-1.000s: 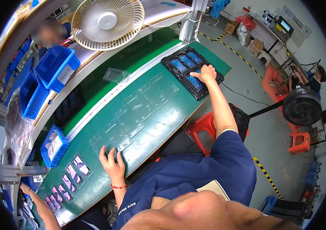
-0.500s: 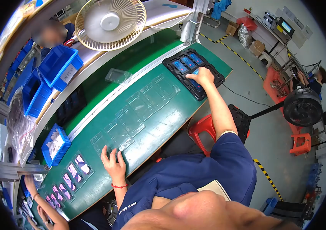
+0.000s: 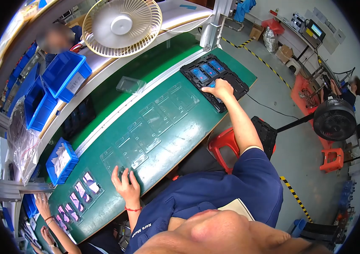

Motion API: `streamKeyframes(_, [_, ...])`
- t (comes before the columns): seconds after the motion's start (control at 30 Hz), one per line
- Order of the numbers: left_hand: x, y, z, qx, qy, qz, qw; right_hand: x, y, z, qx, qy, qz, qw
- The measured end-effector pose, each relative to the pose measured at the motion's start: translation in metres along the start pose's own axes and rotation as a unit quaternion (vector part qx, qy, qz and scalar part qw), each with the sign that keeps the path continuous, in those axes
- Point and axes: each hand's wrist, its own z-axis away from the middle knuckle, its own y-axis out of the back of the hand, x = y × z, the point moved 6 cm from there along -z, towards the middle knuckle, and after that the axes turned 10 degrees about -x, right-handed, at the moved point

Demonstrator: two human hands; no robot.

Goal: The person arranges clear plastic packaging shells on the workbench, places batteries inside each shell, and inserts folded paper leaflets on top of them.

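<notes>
My right hand (image 3: 221, 89) is over a black tray (image 3: 236, 83) at the far end of the green table, fingers curled and thumb stretched left. Several flat blue-faced pieces (image 3: 200, 74) lie in the tray's pockets. One shows some blue beside my fingers; whether I grip it is hidden. My left hand (image 3: 127, 184) hovers near the table's front edge with its fingers apart, holding nothing. Just beyond it begins a row of clear plastic blister trays (image 3: 144, 134) running along the table toward the black tray.
Pink-and-white pieces (image 3: 80, 190) in clear trays lie on the left, near a co-worker's hand (image 3: 42, 205). A blue bin (image 3: 74, 164) holds white slips. Another clear plastic tray (image 3: 130, 84) rests beyond the white rail. A fan (image 3: 121, 24) hangs above; a red stool (image 3: 222, 146) stands right.
My right hand has shifted slightly toward me over the black tray. My left hand has dropped a little. At lower left, the co-worker's hand has moved toward the blue bin.
</notes>
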Motion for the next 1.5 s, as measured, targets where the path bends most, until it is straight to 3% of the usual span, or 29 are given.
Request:
streamKeyframes(0.13, [0.016, 0.003, 0.023, 0.012, -0.008, -0.023, 1.0, 0.007, 0.033, -0.032, 0.084, 0.039, -0.051, 0.994])
streamKeyframes(0.2, [0.021, -0.002, 0.035, 0.004, -0.009, -0.033, 0.999, 0.005, 0.055, -0.057, 0.115, 0.014, -0.062, 0.991])
streamKeyframes(0.47, [0.025, -0.007, 0.04, 0.073, -0.018, -0.102, 0.992, -0.003, 0.047, -0.144, 0.079, -0.013, -0.011, 0.997])
streamKeyframes(0.8, [0.025, -0.01, 0.04, 0.057, -0.038, -0.112, 0.991, -0.004, 0.044, -0.143, 0.026, -0.036, 0.014, 0.999])
streamKeyframes(1.03, [0.028, -0.009, 0.038, 0.061, -0.02, -0.114, 0.991, -0.005, 0.045, -0.145, 0.047, -0.059, 0.058, 0.995])
streamKeyframes(1.13, [0.03, -0.008, 0.037, 0.067, -0.022, -0.11, 0.991, 0.001, 0.038, -0.15, 0.022, -0.053, -0.008, 0.998])
streamKeyframes(1.23, [0.029, -0.008, 0.039, 0.071, -0.024, -0.111, 0.991, 0.001, 0.042, -0.134, 0.068, -0.035, -0.022, 0.997])
streamKeyframes(1.33, [0.028, -0.01, 0.039, 0.066, -0.019, -0.111, 0.991, -0.007, 0.048, -0.126, 0.064, -0.01, -0.038, 0.997])
streamKeyframes(1.4, [0.029, -0.008, 0.038, 0.062, -0.028, -0.113, 0.991, -0.02, 0.034, -0.127, 0.031, 0.057, -0.039, 0.997])
streamKeyframes(1.5, [0.03, -0.007, 0.038, 0.063, -0.023, -0.114, 0.991, -0.043, 0.024, -0.106, 0.011, 0.057, 0.018, 0.998])
